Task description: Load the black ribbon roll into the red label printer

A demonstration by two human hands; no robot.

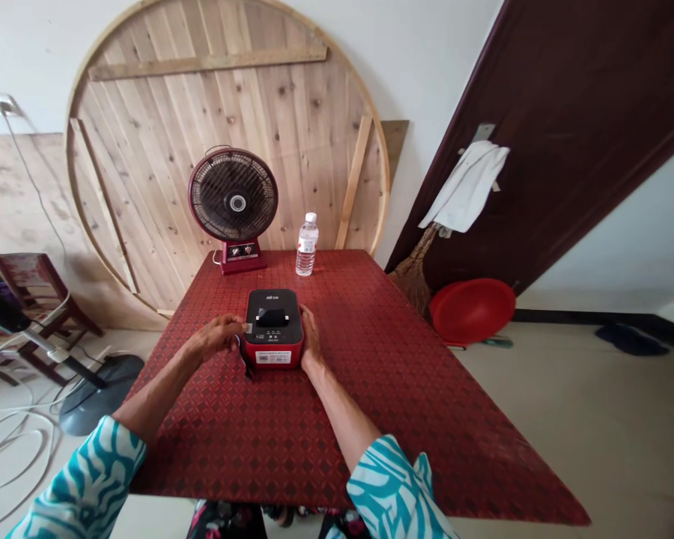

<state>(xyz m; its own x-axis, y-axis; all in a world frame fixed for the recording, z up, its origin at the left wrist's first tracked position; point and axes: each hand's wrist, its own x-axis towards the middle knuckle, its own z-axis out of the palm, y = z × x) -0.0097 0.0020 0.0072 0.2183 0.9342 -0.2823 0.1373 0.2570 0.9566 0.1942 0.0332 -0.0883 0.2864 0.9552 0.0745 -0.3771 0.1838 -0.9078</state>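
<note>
Counts one left hand [216, 335], one right hand [310, 338] and one red-and-black box [273, 331] at centre, on one worktop [371, 382]. Adds one bottle [306, 247] and one red fan [234, 195] above, plus one round wooden board [230, 112], upper left. Includes one white cloth [466, 187], one broom [416, 275] and one red basin [472, 311], right.

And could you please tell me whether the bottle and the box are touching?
Apart: in the head view, a strip of red tabletop shows between the bottle and the box.
</note>
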